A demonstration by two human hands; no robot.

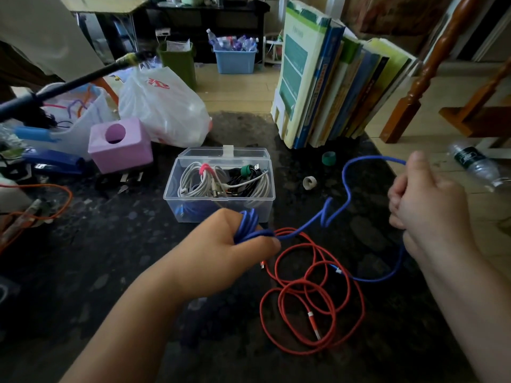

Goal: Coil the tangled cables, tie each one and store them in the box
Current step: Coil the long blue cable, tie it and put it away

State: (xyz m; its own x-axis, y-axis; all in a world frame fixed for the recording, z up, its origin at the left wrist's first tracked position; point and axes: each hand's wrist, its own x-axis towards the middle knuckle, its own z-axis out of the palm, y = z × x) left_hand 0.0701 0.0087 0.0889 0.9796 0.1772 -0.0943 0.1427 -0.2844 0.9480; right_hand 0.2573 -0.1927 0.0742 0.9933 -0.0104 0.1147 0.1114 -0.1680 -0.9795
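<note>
Two bare forearms are reaching in from the near edge of the dark mottled tabletop [83, 244]. Between them one long orange-red braided cable [312, 299] is lying in loose overlapping loops near that edge, its white-sleeved plug pointing toward the camera.

One blue braided cable [336, 208] is stretching across the space above it. The left hand [221, 250] is gripping several coiled turns of this cable in a clenched fist, thumb pressing on the strand where it leaves the coil. The right hand [431, 205], raised toward the right edge, is curling its fingers around the free length, which is arcing up behind the knuckles and also sagging below the wrist back to the tabletop.

Just beyond the left hand, one clear rectangular plastic box [219, 205] is sitting mid-table with its hinged lid open, holding coiled white and black cables; one bundle is wearing a pink tie, another a green one. Two small tie rolls are lying to its right: one white [309, 183] and one green [329, 158].

Farther out, one pink tissue box [121, 145] and one white plastic bag [163, 106] are standing toward the far left corner, and a row of upright books [331, 87] is occupying the far right corner.
</note>
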